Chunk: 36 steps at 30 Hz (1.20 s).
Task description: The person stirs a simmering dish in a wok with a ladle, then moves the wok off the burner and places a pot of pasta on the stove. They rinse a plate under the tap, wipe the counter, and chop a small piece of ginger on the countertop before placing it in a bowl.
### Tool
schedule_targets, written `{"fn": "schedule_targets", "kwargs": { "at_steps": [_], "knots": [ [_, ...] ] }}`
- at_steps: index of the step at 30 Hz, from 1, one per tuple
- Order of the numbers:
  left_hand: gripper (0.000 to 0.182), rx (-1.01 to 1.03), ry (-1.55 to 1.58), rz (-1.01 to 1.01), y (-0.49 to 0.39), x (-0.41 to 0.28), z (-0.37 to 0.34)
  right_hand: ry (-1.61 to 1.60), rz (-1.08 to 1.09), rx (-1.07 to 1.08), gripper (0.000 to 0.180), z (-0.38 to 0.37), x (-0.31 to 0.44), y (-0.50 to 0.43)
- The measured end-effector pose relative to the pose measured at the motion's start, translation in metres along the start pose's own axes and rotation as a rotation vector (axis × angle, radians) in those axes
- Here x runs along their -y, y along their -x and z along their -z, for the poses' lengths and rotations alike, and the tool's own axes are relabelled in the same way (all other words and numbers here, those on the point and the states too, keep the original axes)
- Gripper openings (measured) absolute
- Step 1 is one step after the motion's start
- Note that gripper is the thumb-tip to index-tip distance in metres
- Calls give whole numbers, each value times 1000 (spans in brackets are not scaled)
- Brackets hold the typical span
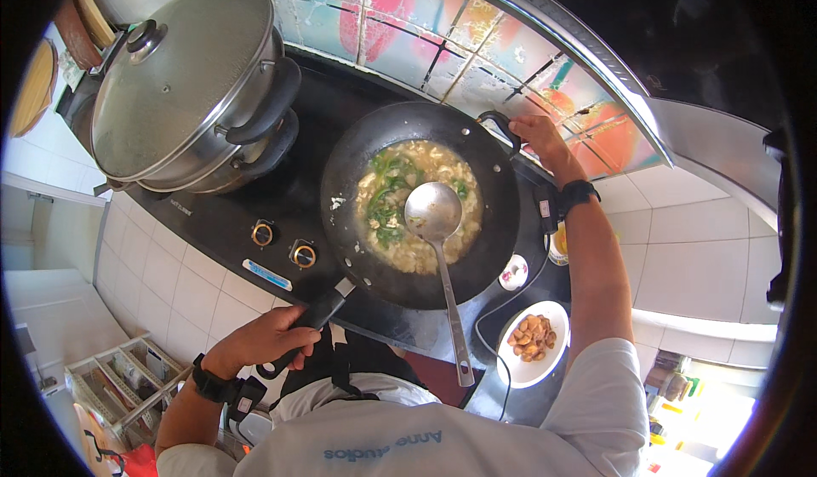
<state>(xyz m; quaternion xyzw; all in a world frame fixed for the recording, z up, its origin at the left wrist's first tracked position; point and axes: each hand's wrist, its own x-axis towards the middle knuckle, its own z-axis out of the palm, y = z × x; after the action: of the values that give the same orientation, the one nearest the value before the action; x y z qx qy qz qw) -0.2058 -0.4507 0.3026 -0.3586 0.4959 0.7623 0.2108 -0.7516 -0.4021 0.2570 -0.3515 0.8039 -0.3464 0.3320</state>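
A black wok sits on the right side of the stove, holding a pale broth with egg pieces and green leaves. My left hand grips its long black handle at the near side. At the far right, my right hand is closed around the small loop handle. A metal ladle rests in the wok, its bowl over the soup. Its shaft leans across the near rim and points towards me.
A lidded steamer pot stands on the stove's left side, behind two control knobs. Right of the wok are a small floral dish and a white oval bowl of brown pieces. A cable runs between them.
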Motion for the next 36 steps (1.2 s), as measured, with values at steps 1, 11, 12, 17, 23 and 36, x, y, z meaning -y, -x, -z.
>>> {"fn": "schedule_targets", "kwargs": {
  "at_steps": [1,11,12,17,23,36],
  "knots": [
    [15,1,-10,12,0,-1,0,41,0,3,30,2,1,0],
    [19,30,18,-22,-8,-7,-3,106,101,51,32,1,1,-3],
    [23,45,0,-27,-10,-7,-3,89,69,68,30,2,1,-2],
    [21,73,-77,-120,-12,-2,-1,39,136,140,33,1,-4,-5],
    [25,-10,-77,-144,-10,1,-4,-6,-2,74,28,-1,-15,-6],
    [22,31,-147,-130,-6,-2,-3,15,-29,-9,34,16,-17,37]
  ]
}}
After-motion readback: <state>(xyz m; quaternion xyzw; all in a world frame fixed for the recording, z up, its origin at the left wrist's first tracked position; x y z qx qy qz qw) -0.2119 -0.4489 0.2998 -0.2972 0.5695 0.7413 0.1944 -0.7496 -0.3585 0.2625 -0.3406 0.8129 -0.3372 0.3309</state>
